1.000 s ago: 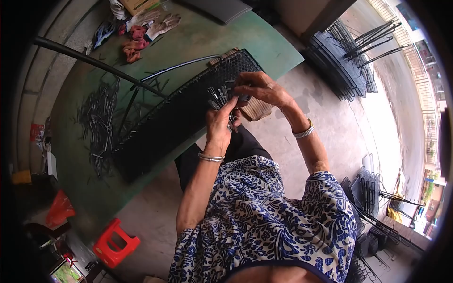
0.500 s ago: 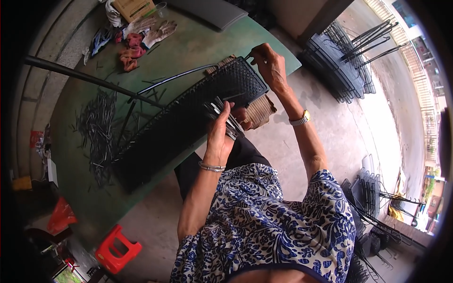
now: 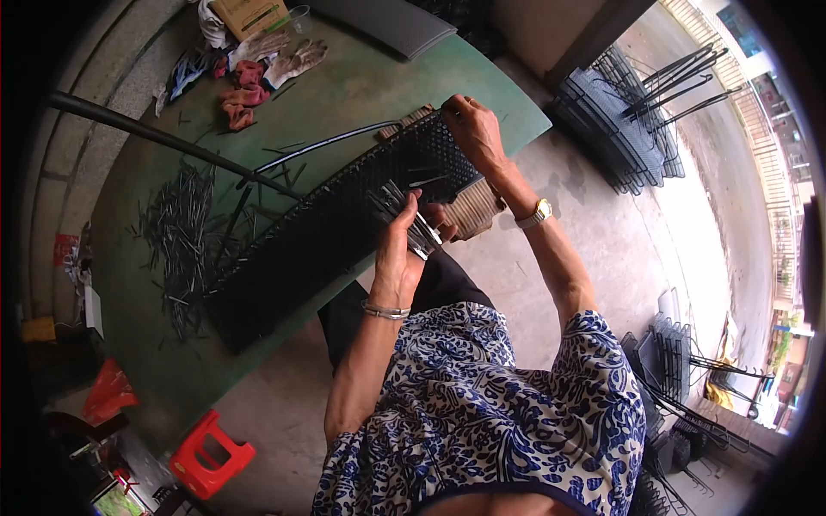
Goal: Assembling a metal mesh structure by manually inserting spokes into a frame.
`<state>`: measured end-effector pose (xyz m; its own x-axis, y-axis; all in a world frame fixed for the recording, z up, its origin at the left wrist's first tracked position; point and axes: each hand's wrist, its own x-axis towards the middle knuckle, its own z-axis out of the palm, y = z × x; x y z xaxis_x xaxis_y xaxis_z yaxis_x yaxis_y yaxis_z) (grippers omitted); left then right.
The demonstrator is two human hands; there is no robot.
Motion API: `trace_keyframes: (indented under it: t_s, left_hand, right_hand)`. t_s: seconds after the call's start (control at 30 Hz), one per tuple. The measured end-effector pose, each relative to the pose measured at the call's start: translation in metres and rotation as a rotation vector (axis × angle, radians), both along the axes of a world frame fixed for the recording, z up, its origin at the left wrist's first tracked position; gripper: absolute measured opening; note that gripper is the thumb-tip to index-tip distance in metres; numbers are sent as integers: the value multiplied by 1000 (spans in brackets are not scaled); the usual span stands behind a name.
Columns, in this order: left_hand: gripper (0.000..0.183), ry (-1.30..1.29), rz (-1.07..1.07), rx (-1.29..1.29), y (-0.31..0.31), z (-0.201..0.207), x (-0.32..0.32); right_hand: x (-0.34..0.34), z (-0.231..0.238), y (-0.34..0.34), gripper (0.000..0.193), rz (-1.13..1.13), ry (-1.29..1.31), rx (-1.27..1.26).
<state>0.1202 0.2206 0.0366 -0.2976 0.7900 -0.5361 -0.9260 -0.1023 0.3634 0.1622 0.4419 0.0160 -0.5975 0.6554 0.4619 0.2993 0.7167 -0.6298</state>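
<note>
A long black mesh panel (image 3: 314, 232) with a rim lies slantwise on the green table (image 3: 361, 86). My left hand (image 3: 398, 249) is closed around a bundle of thin dark metal strips (image 3: 413, 225), held above the panel's near side. At the panel's far right corner, my right hand (image 3: 476, 133) has its fingers pinched together on the rim. Whatever sits between those fingertips is hidden. A few loose strips (image 3: 426, 181) rest on the mesh between my hands. Behind the panel, a bent dark rod (image 3: 323, 142) runs toward its far end. Corrugated cardboard (image 3: 473, 213) shows underneath.
Many similar strips (image 3: 176, 241) are heaped at the table's left. Gloves (image 3: 294, 62), a cardboard box (image 3: 249, 15) and a clear cup (image 3: 299, 17) lie at the back. A red stool (image 3: 211, 454) stands lower left. Wire racks (image 3: 607, 125) are stacked on the floor at right.
My right hand has shifted left and slightly down along the panel's end, with its fingers now over the corner. My left hand keeps the strips in nearly the same place.
</note>
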Motion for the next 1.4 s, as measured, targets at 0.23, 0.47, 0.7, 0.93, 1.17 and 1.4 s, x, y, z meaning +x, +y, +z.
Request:
trace_keyframes:
  t_s: [0.23, 0.47, 0.7, 0.93, 1.17, 1.4]
  left_hand:
    - [24, 47, 6, 39, -5, -2, -5]
    - [20, 53, -15, 56, -7, -2, -7]
    - [21, 170, 33, -2, -7, -9, -6]
    - [23, 263, -133, 31, -13, 3, -5]
    - [12, 212, -281, 59, -21, 5, 11]
    - [12, 149, -332, 130, -37, -15, 11]
  right_hand:
    - [0, 9, 13, 11, 211, -78, 94]
    - [0, 4, 5, 16, 4, -196, 122]
    - [6, -2, 0, 22, -63, -270, 234]
    - [11, 32, -39, 41, 184, -82, -214]
    - [27, 44, -102, 55, 748, -180, -838]
    - [34, 19, -108, 56, 717, -231, -653]
